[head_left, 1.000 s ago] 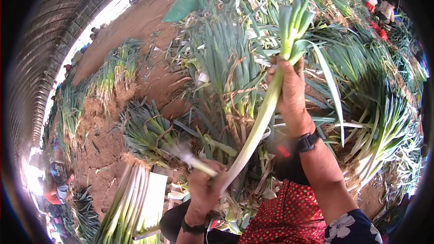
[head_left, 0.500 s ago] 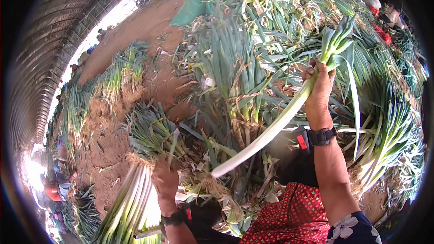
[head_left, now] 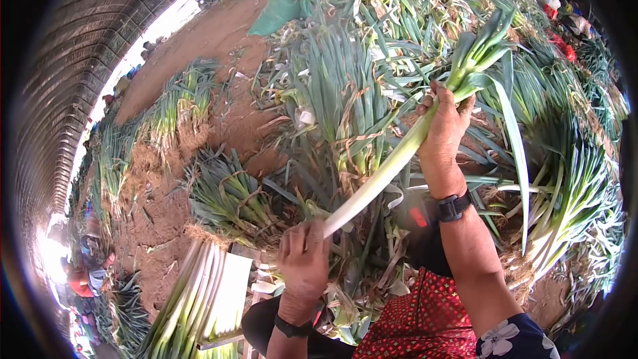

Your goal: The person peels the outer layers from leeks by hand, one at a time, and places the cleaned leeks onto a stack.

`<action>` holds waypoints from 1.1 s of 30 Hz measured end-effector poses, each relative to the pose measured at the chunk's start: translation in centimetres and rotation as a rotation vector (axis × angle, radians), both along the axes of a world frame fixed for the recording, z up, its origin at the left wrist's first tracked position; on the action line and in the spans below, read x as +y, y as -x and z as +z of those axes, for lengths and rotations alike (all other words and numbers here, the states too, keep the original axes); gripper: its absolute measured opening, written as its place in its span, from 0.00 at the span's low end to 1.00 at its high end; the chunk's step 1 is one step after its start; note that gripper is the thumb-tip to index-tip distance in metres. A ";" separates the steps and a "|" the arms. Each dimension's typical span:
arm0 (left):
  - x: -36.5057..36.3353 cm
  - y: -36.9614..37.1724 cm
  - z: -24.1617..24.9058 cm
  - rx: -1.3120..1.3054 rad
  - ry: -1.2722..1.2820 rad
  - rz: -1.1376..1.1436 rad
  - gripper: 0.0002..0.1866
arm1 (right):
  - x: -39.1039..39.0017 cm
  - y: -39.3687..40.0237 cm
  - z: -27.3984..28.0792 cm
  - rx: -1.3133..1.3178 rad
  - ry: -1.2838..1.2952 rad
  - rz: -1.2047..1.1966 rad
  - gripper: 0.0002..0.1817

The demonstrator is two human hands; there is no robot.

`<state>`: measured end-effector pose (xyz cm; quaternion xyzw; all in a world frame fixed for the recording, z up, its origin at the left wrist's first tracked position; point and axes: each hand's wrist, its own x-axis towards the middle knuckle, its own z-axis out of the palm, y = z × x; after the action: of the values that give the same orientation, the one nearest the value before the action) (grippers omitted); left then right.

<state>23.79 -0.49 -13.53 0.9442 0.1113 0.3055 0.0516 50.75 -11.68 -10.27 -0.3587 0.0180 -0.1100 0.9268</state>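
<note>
A long leek (head_left: 382, 183) slants across the middle, its green leaves up at the right and its white end down at the left. My right hand (head_left: 446, 123) is wrapped round the leek just below its leaves. One long loose leaf hangs down from it to the right of my forearm. My left hand (head_left: 304, 262) is closed at the leek's white lower end, its fingers covering the tip. Left of that hand, a row of trimmed leeks (head_left: 193, 279) with roots lies beside a white board (head_left: 231, 286).
A big heap of leeks and leaf scraps (head_left: 399, 6) fills the back. Bundled leeks (head_left: 565, 219) stand at the right. More bundles (head_left: 176, 103) stand on bare soil at the left, with a green sack (head_left: 276, 6) behind. A person (head_left: 86, 279) is at the far left.
My left hand has moved right, from beside the row of leeks to the held leek's white end. My right hand has shifted left with the leek, uncovering the white board.
</note>
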 end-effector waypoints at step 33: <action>0.7 2.6 1.7 0.076 0.207 -0.046 0.13 | 1.7 0.8 -1.0 -0.012 0.085 0.072 0.23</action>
<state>21.14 0.18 -11.80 0.9470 0.1225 0.2552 0.1515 49.94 -9.95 -11.23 -0.3973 -0.0053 -0.0793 0.9142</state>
